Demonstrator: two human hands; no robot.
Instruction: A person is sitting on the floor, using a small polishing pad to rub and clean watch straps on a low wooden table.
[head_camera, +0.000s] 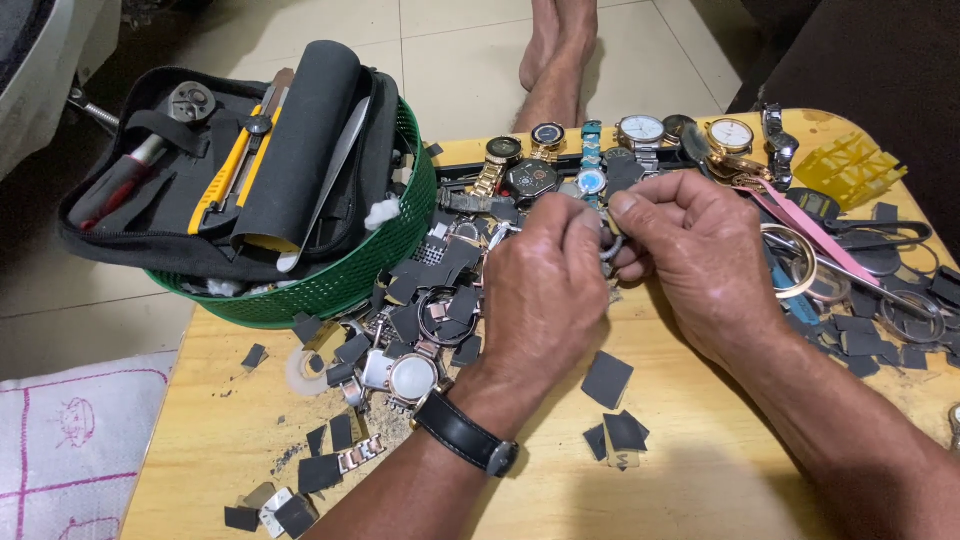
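Metal watch part (611, 247) sat pinched between both hands above the wooden table (700, 470) | left hand (545, 290) closed on it, right hand (690, 255) gripping too | step: working the small piece, seemingly | next move needs steady fingertip pressure.

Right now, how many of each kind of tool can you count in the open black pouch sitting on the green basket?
Red-handled tool: 1
Yellow utility knife: 1
Rolled black mat: 1
Long silver metal tweezers: 1
Total: 4 in the black zip pouch atop the green plastic basket. More may lie hidden beneath them. Both hands, left and right, are off at a small metal part.
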